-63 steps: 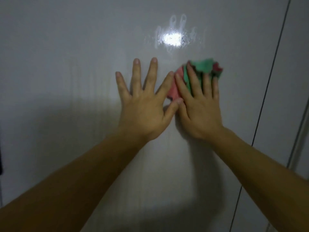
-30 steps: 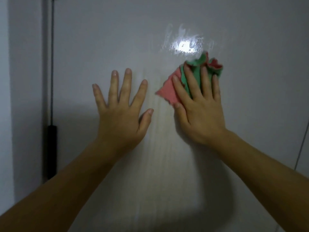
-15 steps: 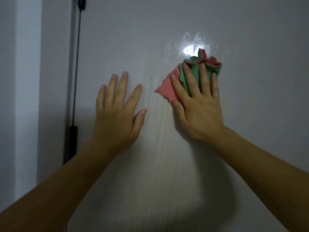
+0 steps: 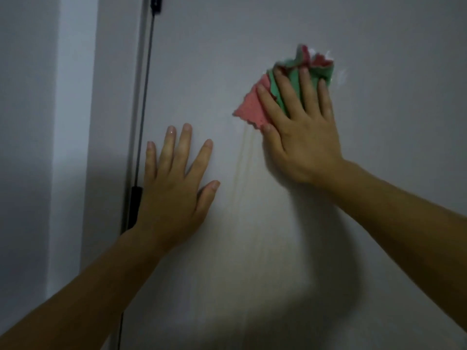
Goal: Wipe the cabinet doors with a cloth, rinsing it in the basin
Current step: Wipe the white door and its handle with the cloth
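**Cloth held flat against the cabinet door**

Both arms reach up to the pale cabinet door [image 4: 252, 248], palms facing it. The right hand [image 4: 300, 140] lies higher up, fingers straight and a little spread, pressing a crumpled cloth [image 4: 249, 108] against the surface. Nothing is gripped; the cloth is simply pinned under the flat fingers. It is pink on one face and green on the other. A pink corner sticks out to the left of the index finger, and bunched folds rise past the fingertips, where a small bright glare shows on the door.

The left hand [image 4: 174, 190] sits lower and to the left, apart from the cloth, with fingers extended and the palm laid open on the door. It holds nothing.

Faint vertical streaks [image 4: 241, 168] run down the door from below the pink corner, between the two hands. Just left of the left hand, a dark seam [image 4: 145, 92] marks the door's edge, with a black fitting [image 4: 134, 203] on it beside the wrist. Beyond the seam stands a lighter panel [image 4: 73, 122]. The right arm throws a soft shadow [image 4: 328, 274] on the door beneath it.
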`<state>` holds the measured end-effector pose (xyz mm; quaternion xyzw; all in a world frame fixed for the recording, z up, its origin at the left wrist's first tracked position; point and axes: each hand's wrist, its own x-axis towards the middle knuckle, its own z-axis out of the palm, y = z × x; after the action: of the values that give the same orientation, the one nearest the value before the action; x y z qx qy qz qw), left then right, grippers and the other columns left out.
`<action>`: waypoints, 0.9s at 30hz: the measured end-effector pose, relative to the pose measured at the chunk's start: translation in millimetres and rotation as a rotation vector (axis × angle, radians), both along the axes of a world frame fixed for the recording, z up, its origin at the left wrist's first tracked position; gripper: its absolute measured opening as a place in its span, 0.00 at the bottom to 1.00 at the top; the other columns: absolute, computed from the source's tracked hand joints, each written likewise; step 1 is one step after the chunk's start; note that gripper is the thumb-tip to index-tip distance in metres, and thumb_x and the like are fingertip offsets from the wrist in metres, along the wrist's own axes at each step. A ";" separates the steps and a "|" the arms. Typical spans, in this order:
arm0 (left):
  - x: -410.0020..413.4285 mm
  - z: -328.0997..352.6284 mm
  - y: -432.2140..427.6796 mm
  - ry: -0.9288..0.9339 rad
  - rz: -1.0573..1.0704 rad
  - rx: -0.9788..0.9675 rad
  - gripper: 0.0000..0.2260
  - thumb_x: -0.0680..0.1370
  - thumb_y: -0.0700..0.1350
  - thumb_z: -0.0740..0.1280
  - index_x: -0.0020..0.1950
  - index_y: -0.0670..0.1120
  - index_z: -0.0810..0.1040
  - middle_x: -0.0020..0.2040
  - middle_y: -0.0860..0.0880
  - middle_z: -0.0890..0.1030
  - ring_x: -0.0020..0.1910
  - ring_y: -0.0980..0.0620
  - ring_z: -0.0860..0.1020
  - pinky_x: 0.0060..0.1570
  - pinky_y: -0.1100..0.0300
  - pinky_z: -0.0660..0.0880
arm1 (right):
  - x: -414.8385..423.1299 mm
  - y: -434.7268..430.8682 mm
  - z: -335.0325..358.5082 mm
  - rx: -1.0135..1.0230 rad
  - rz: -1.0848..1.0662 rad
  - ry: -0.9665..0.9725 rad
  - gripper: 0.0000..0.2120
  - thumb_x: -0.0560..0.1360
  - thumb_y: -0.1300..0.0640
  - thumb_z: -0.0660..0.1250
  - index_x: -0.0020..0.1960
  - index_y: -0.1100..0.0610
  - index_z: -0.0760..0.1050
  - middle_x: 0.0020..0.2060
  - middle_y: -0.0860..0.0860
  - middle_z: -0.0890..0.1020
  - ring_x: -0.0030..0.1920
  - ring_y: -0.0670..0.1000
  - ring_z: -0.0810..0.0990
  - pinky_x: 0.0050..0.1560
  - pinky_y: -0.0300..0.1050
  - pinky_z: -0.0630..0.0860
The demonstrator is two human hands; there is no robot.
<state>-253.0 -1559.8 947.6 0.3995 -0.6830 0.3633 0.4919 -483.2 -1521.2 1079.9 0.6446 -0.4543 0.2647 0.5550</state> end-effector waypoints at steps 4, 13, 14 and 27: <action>6.9 -17.1 -0.9 0.006 -0.029 -0.005 0.31 0.84 0.57 0.51 0.81 0.39 0.58 0.82 0.36 0.54 0.82 0.36 0.50 0.78 0.34 0.51 | 6.1 -1.5 -52.1 0.044 0.036 0.144 0.30 0.83 0.45 0.51 0.83 0.51 0.53 0.82 0.55 0.52 0.81 0.65 0.46 0.79 0.68 0.46; 2.0 -86.6 11.2 0.058 -0.073 0.109 0.34 0.85 0.61 0.47 0.81 0.35 0.58 0.82 0.35 0.52 0.82 0.35 0.50 0.78 0.34 0.51 | 26.0 -5.6 -40.8 0.075 0.047 0.346 0.29 0.83 0.46 0.51 0.83 0.52 0.54 0.81 0.57 0.56 0.81 0.66 0.49 0.78 0.67 0.49; 1.8 -87.8 10.6 0.066 -0.080 0.113 0.34 0.85 0.61 0.47 0.81 0.36 0.57 0.82 0.36 0.51 0.82 0.36 0.49 0.78 0.34 0.52 | 37.9 -9.2 -15.3 0.048 0.037 0.281 0.29 0.84 0.45 0.49 0.83 0.52 0.52 0.82 0.56 0.54 0.81 0.65 0.48 0.78 0.67 0.47; -4.3 -139.8 12.1 0.113 -0.038 0.180 0.34 0.85 0.63 0.46 0.82 0.39 0.53 0.83 0.38 0.49 0.82 0.37 0.47 0.78 0.39 0.48 | 41.9 -9.0 -88.0 0.168 0.107 0.575 0.28 0.83 0.46 0.54 0.81 0.51 0.59 0.79 0.55 0.63 0.80 0.65 0.55 0.78 0.66 0.52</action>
<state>-257.3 -1547.7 807.8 0.4490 -0.6912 0.2681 0.4987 -441.2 -1530.2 991.8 0.7597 -0.2643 0.0616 0.5910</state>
